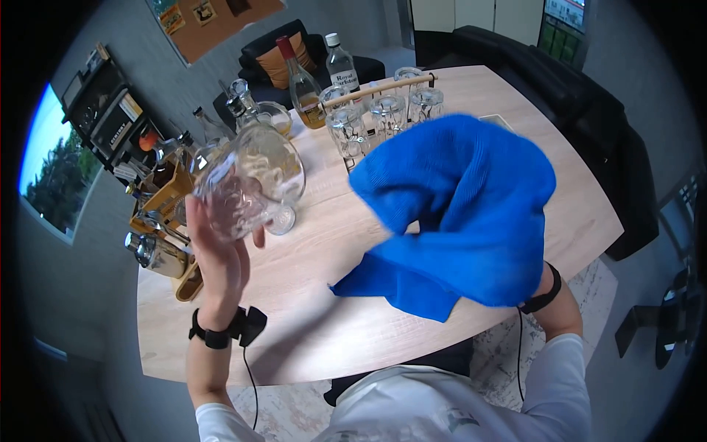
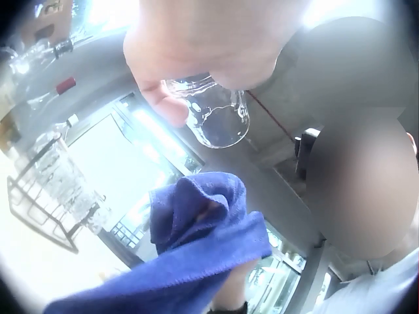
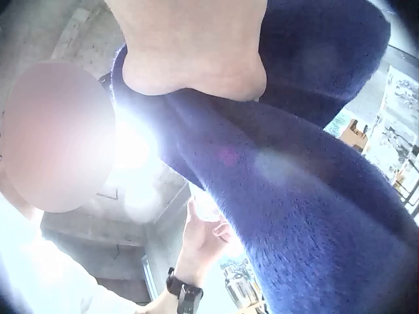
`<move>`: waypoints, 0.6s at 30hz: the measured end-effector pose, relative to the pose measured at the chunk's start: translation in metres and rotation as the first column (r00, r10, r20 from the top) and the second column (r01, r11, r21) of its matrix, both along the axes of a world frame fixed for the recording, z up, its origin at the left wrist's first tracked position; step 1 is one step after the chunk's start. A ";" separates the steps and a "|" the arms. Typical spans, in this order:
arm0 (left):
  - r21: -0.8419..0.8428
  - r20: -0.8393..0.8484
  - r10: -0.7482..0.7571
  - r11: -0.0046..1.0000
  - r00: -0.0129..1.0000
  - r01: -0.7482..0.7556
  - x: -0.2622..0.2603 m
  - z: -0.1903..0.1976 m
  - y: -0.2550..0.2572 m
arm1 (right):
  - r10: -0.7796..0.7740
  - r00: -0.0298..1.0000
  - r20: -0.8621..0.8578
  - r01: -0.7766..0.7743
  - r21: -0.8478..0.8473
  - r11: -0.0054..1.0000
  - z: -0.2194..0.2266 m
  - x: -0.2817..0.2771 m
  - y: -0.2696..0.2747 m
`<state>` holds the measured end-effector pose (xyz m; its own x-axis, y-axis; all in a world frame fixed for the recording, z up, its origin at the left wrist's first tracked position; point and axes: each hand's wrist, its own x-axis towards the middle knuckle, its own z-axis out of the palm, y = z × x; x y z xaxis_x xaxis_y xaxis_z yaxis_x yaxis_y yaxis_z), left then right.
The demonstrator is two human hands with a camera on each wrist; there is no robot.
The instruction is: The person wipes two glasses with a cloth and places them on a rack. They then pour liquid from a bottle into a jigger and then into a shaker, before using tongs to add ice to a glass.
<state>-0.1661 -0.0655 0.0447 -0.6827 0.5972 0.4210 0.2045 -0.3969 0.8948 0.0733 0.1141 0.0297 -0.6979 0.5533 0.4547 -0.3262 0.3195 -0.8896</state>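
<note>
My left hand (image 1: 221,250) grips a clear patterned glass (image 1: 239,199), raised above the table's left part; in the left wrist view the fingers curl round the glass (image 2: 219,114). My right hand is mostly hidden in the head view behind a bunched blue cloth (image 1: 471,199). The cloth hangs in folds, with a corner reaching down to the left. In the right wrist view the back of my right hand (image 3: 196,49) lies against the cloth (image 3: 281,176), its fingertips hidden. A gap separates the cloth from the glass.
Upturned glasses (image 1: 388,110) stand in a rack with a wooden handle (image 1: 379,90). Behind are two bottles (image 1: 302,92) and decanters. At the table's left edge are a wooden bottle caddy (image 1: 166,195) and a shaker (image 1: 155,250). A black sofa (image 1: 545,81) stands beyond the table (image 1: 353,331).
</note>
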 end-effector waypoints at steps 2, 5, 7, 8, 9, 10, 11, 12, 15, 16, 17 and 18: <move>-0.008 -0.173 -0.009 1.000 0.985 0.007 -0.018 0.011 0.014 | -0.002 0.999 0.035 0.002 -0.002 1.000 0.001 0.006 -0.004; -0.132 -0.637 0.095 0.964 0.765 -0.230 -0.036 0.043 0.041 | 0.068 0.994 0.086 -0.078 0.112 0.991 0.016 0.023 -0.005; -0.148 -0.598 0.118 0.956 0.793 -0.253 -0.033 0.062 0.074 | 0.151 0.974 0.170 -0.170 0.102 0.980 0.018 0.027 -0.004; -0.168 -0.555 0.138 0.947 0.820 -0.273 -0.035 0.070 0.091 | 0.190 0.959 0.212 -0.214 0.096 0.972 0.018 0.029 -0.004; -0.182 -0.656 0.130 0.929 0.744 -0.323 -0.045 0.075 0.109 | 0.355 0.926 0.132 -0.347 -0.078 0.935 0.015 0.027 -0.005; -0.189 -0.746 0.114 0.909 0.656 -0.372 -0.057 0.079 0.129 | 0.401 0.910 0.105 -0.397 -0.055 0.916 0.011 0.023 -0.002; -0.167 -0.796 0.109 0.906 0.596 -0.388 -0.069 0.080 0.151 | 0.448 0.891 0.079 -0.447 -0.032 0.894 0.007 0.020 0.002; -0.144 -0.841 0.102 0.904 0.531 -0.402 -0.080 0.080 0.172 | 0.495 0.867 0.054 -0.495 -0.010 0.869 0.003 0.016 0.006; -0.228 -0.895 -0.007 0.866 0.445 -0.445 -0.086 0.087 0.226 | 0.604 0.743 0.288 -0.626 -0.020 0.779 -0.024 0.014 0.022; -0.325 -0.871 -0.088 0.841 0.483 -0.432 -0.083 0.092 0.238 | 0.563 0.715 0.416 -0.662 0.142 0.736 -0.029 0.014 0.030; -0.249 -0.908 -0.067 0.880 0.414 -0.403 -0.100 0.082 0.259 | 0.567 0.731 0.380 -0.644 0.109 0.757 -0.030 0.017 0.033; -0.245 -0.901 -0.086 0.910 0.425 -0.334 -0.105 0.077 0.274 | 0.569 0.746 0.345 -0.626 0.074 0.776 -0.032 0.021 0.033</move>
